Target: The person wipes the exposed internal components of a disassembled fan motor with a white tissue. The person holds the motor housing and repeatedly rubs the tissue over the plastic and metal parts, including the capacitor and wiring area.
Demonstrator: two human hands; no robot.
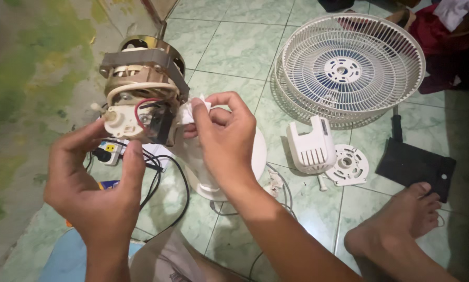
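The left hand [96, 188] steadies a bare fan motor [140, 94]. The right hand [226, 138] pinches a white tissue [193, 110] against it, fan grilles [349, 68] lying on the tiled floor [234, 47].

fan motor [140, 86] | bare, metal casing, cream gearbox at front, red wire loop | held up over green tile floor | white rag [193, 108] | crumpled (small), pressed against motor's right side

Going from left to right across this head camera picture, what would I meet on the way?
Left hand → fan motor → right hand pinching a white scrap → white motor cover on the floor → round white plate → black flat piece. The white fan grilles lie farther back, above the cover and plate.
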